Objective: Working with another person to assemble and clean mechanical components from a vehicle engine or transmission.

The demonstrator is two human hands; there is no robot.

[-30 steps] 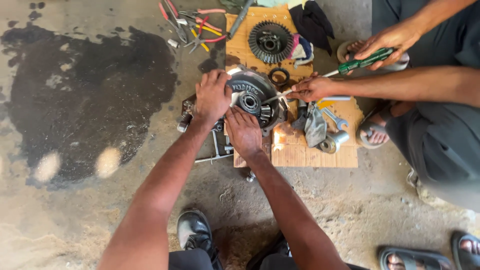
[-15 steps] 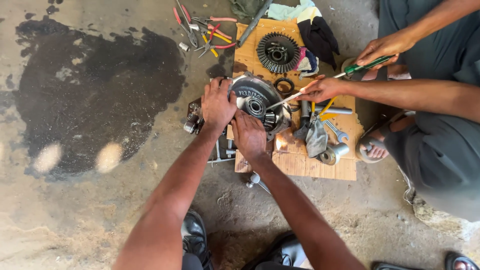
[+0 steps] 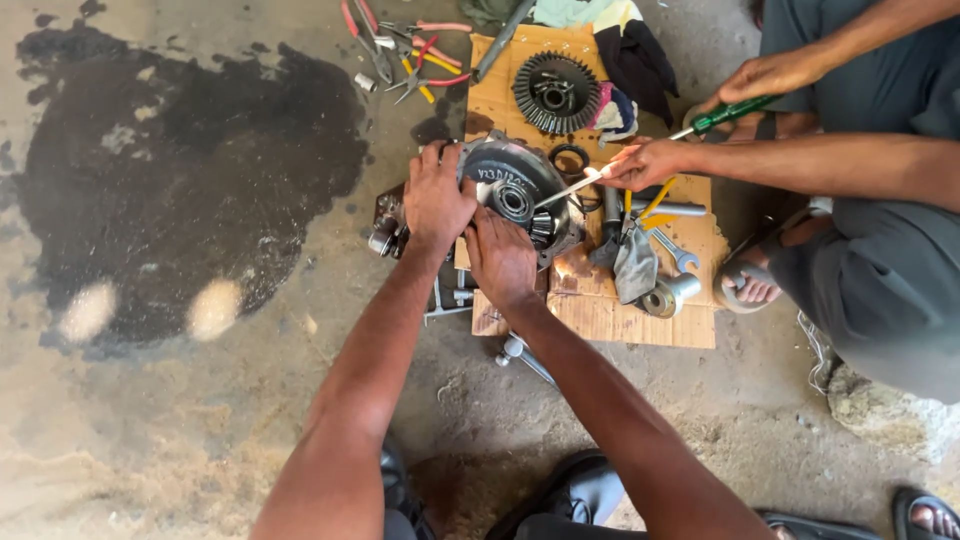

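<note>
Taking the round grey differential housing [image 3: 515, 195] as the landmark, and working from its left side across: the housing is lying flat-face-up on the concrete floor [image 3: 200, 400], at the left edge of a cardboard sheet [image 3: 600, 315], with its bore pointing up toward the camera. Far out to its left a large dark oil stain [image 3: 190, 180] is spreading over the floor. Touching the housing's left rim, the left hand [image 3: 435, 200] is pressing down on it, fingers [image 3: 428, 160] curled over the edge and bearing on the metal rather than pinching anything small. Just below the housing's centre the right hand [image 3: 500, 258] is resting on its lower rim, fingers bent toward the small gear [image 3: 542, 228] inside; whether they are pinching a part there I cannot tell, since the back of the hand is hiding them. So both hands are already on the housing, the left at its side and the right nearer the bore. From the upper right a screwdriver [image 3: 640, 155] with a green handle is slanting down, its long axis running from upper right to lower left, tip pointing into the bore. 2 hands of another person are holding it: 1 hand [image 3: 650, 162] pinching the shaft near the housing, the other hand [image 3: 770, 75] gripping the handle farther out. Above the housing a toothed ring gear [image 3: 555, 92] is lying on the cardboard, with pliers [image 3: 410, 50] above and to the left of the housing. To the housing's right, wrenches [image 3: 670, 245] and a rag [image 3: 635, 270] are lying.
</note>
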